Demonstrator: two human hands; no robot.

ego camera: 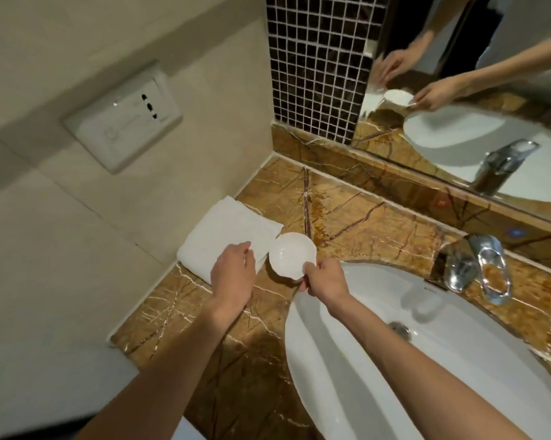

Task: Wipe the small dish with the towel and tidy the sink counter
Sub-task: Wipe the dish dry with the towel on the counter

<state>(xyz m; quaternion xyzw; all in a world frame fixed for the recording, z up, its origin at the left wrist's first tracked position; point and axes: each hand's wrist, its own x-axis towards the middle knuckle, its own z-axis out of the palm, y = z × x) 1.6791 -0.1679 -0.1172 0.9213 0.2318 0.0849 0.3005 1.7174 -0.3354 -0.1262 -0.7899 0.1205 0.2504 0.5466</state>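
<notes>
Brown veined marble forms the sink counter (347, 217), wedged into a corner between a beige tiled wall and a mirror (490, 74); a white basin (347, 376) is sunk into it and a chrome tap (477, 265) stands at the back.

From the head view, the right hand (323, 279) pinches the near rim of the small dish (291, 254), thumb on top and fingers underneath, holding it tilted just above the counter; the bowl of the dish lies up and to the left of that grip, away from the basin; the left hand (234, 274) hovers with fingers loosely spread, closed on nothing, its fingertips over the near corner of the folded towel (229, 228); whether they touch the cloth I cannot tell.

Decisive relation: the towel lies just beyond and left of the left hand, its long axis running away towards the wall corner, and its right corner almost meets the dish rim; so the left hand is plainly the nearer one to take it, and the dish sits just right of that hand.

Reflected in the mirror, both hands and the dish appear again, adding nothing clearer.
</notes>
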